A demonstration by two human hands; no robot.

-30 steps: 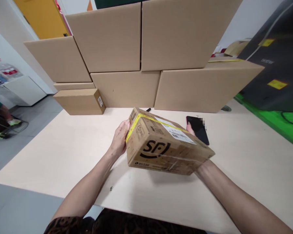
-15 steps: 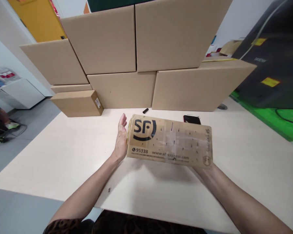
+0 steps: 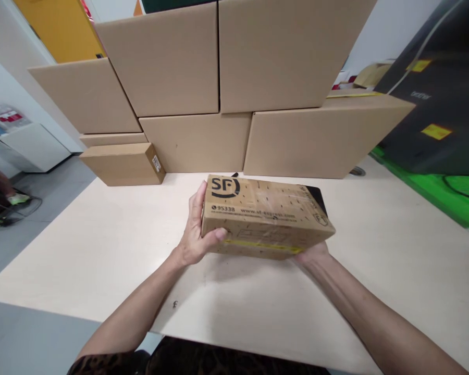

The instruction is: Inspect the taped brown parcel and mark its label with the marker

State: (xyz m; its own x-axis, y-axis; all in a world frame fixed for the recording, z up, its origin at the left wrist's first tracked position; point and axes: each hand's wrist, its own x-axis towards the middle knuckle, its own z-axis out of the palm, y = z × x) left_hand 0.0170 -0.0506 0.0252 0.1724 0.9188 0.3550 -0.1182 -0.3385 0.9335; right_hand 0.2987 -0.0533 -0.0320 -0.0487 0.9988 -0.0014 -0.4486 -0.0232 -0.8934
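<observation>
A cardboard shipping box [image 3: 258,208] with black SF lettering and yellow tape along its near side is held tilted above the table, its printed face and near side both showing. At its left end, my left hand [image 3: 197,237] grips it, the thumb pressed on the near side and the fingers along the end. My right hand [image 3: 315,253] supports the lower right of the box from underneath; its fingers are hidden by the box. Behind the box's right corner shows part of a dark phone [image 3: 318,199].
Large cardboard boxes [image 3: 199,143] stand stacked along the back of the pale table [image 3: 101,245]. A smaller brown box [image 3: 121,164] sits at the back left. A small black object [image 3: 235,175] lies partly hidden behind the held box. Beyond the left edge are a person's legs [image 3: 5,190].
The box has tipped back, so its near side with yellow tape now shows. My left thumb has come round onto that side. My right hand has shifted slightly left and up.
</observation>
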